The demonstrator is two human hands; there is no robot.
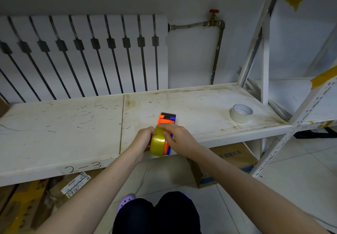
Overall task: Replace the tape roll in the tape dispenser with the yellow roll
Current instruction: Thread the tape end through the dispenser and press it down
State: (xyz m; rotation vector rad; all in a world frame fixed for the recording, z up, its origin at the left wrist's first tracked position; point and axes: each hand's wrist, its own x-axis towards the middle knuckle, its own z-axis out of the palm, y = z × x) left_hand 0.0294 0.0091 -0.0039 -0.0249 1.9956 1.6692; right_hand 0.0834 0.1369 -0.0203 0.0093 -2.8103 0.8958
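An orange and blue tape dispenser (166, 119) lies on the white shelf (73, 124), near its front edge. The yellow tape roll (157, 145) stands on edge in the dispenser's near end. My left hand (144, 139) grips the roll and the dispenser from the left. My right hand (175, 136) holds them from the right, fingers on top of the yellow roll. A white tape roll (240, 113) lies flat on the shelf, far to the right.
A radiator (82, 55) and a pipe with a red valve (214, 17) stand behind the shelf. Cardboard boxes (228, 162) sit on the floor under the shelf. A second white rack (310, 106) stands at the right. My knees show below.
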